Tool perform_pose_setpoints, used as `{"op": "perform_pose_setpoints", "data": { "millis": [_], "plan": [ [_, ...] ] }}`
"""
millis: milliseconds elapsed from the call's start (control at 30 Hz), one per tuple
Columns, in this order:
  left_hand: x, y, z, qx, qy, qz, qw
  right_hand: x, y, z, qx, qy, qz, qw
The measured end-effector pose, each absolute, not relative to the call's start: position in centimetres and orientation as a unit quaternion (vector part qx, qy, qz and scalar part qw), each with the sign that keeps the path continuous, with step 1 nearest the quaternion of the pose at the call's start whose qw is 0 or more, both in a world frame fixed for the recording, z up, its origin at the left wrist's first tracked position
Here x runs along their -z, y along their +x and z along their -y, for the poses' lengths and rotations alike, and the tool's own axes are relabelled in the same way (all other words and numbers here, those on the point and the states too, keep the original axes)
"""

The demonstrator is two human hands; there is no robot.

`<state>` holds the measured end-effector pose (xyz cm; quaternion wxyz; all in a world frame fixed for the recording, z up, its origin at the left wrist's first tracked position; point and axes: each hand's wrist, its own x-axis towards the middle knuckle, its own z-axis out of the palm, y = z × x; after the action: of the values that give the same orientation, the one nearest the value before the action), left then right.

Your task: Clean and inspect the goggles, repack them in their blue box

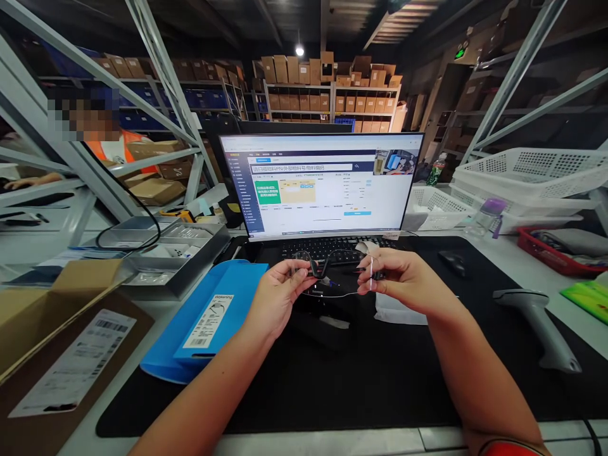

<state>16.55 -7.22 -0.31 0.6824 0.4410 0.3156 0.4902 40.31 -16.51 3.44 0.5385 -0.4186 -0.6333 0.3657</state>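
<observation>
Above the black desk mat [332,380], both my hands hold a thin black item [322,272] with a V-shaped bend in its middle; its exact kind is unclear. My left hand [280,288] pinches its left end between thumb and fingers. The right end is between the fingers of my right hand [403,278], with a small clear piece beside the fingertips. A thin pale line curves beneath the item from hand to hand. Left of my left hand lies a blue package [228,316] with a white label. A white sheet or pouch [399,310] is under my right hand.
A monitor [323,190] and black keyboard [327,247] stand ahead. At right are a mouse [453,263], a grey barcode scanner [536,326] and white baskets [532,171]. An open cardboard box [61,342] and grey tray [175,256] are left. A person [111,142] sits beyond the rack.
</observation>
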Motion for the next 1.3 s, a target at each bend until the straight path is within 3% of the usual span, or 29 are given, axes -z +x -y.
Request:
{"op": "perform_pose_setpoints", "data": {
  "millis": [333, 733, 1067, 1300],
  "plan": [
    [0.4, 16.0, 7.2, -0.56, 0.513, -0.29, 0.583, -3.3, 41.1, 16.1, -0.275, -0.449, 0.678, 0.513],
    [-0.5, 15.6, 8.3, -0.51, 0.507, -0.222, 0.658, -3.3, 42.9, 15.3, -0.456, -0.413, 0.615, 0.492],
    [-1.3, 15.1, 9.0, -0.488, 0.642, -0.126, 0.577, -1.1, 45.7, 13.3, -0.552, -0.339, 0.599, 0.471],
    [-1.6, 15.1, 8.8, -0.394, 0.595, -0.14, 0.686, -1.3, 45.9, 13.6, -0.528, -0.337, 0.591, 0.509]
  ]
}}
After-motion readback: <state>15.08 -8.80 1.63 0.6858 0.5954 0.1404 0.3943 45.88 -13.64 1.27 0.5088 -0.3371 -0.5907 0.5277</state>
